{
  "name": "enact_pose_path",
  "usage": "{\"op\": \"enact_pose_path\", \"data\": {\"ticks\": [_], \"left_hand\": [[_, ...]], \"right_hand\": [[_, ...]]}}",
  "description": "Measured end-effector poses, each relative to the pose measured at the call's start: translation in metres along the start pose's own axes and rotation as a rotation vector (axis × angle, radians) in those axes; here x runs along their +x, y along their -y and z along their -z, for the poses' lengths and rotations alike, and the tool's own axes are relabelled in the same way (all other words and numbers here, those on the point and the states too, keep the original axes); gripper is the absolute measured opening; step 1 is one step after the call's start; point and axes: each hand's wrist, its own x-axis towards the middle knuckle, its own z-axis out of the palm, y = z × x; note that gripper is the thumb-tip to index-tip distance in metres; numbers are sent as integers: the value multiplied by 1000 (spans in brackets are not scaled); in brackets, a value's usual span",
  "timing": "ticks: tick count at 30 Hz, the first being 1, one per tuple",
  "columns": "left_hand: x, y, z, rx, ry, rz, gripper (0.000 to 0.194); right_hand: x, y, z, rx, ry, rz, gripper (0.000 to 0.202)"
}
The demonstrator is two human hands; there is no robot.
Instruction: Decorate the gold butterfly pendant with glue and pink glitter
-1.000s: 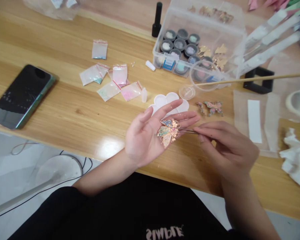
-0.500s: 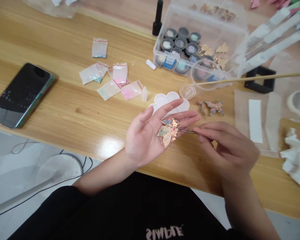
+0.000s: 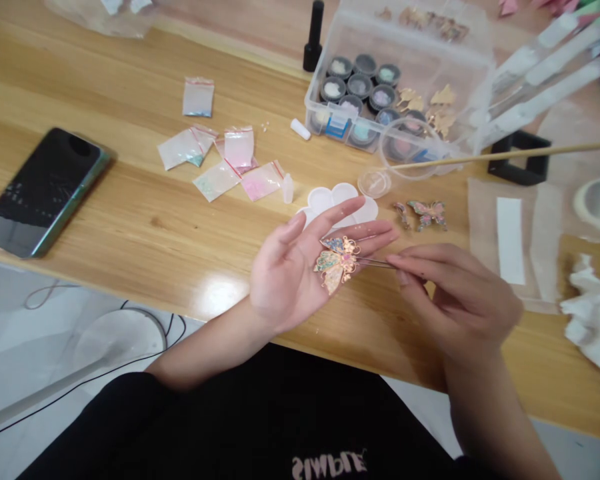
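Observation:
A gold butterfly ornament (image 3: pixel 334 265) with blue, green and pink parts lies over the palm and finger bases of my left hand (image 3: pixel 297 273), which is palm up with its fingers spread. From the right, my right hand (image 3: pixel 455 293) pinches the thin metal prongs (image 3: pixel 375 263) that reach the ornament's edge; whether they belong to it or are a separate tool is hard to tell. Just beyond my left fingers sits a white flower-shaped palette (image 3: pixel 347 197), partly hidden. Another butterfly piece (image 3: pixel 429 215) rests on the table beyond my right hand.
A clear plastic box (image 3: pixel 320 110) with small pots and gold pieces stands at the back. Small bags (image 3: pixel 215 179) lie left of centre, a phone (image 3: pixel 40 190) far left. A thin stick (image 3: pixel 520 154) crosses at right, above a black square frame (image 3: pixel 520 175).
Both hands and the ornament keep almost the same place. The view has shifted very slightly.

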Motion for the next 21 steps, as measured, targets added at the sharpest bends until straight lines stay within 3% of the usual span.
{"op": "enact_pose_path", "data": {"ticks": [21], "left_hand": [[0,1,1,-10,12,-4,71]], "right_hand": [[1,1,-1,-22,0,22,44]]}}
